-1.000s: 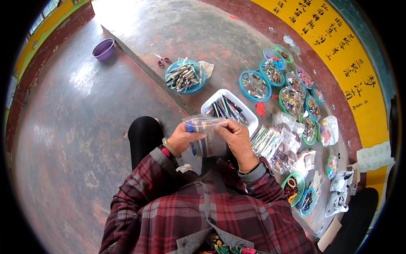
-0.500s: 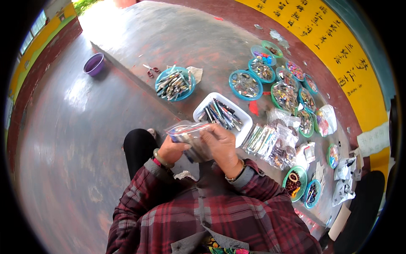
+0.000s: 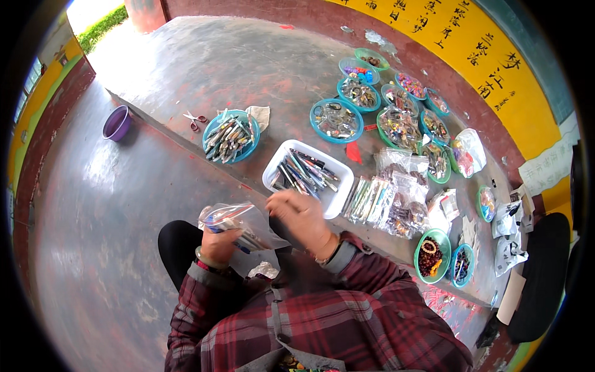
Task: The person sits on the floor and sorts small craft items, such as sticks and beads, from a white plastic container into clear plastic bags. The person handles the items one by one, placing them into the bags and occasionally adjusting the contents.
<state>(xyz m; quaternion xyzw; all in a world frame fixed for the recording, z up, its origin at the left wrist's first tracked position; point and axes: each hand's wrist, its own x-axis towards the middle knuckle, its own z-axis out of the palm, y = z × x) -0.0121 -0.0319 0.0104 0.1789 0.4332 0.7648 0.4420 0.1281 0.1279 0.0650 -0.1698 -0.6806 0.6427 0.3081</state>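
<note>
My left hand (image 3: 218,246) is closed around the lower part of a clear zip bag (image 3: 251,218), tilted over my lap. Several pens show through the plastic, one end bluish. My right hand (image 3: 304,218) is apart from the bag, just in front of the white plastic tub (image 3: 348,180). Its fingers are loosely bent and a little blurred, with nothing visible in them. In the tub lies a loose heap of dark and patterned pens (image 3: 305,170). To its right are clear packs of pens (image 3: 367,199) lying side by side.
A blue basket of pens (image 3: 230,137), scissors (image 3: 196,119) and a purple basin (image 3: 116,123) are on the left. Several baskets of small trinkets (image 3: 336,120) stand at the back right. Nearer are a green basket of beads (image 3: 432,255) and white bags (image 3: 509,239). A floor step (image 3: 167,143) runs diagonally.
My right hand has let go of the bag's top and moved away from it. The left hand has lowered the bag leftward. The whole view has shifted slightly.
</note>
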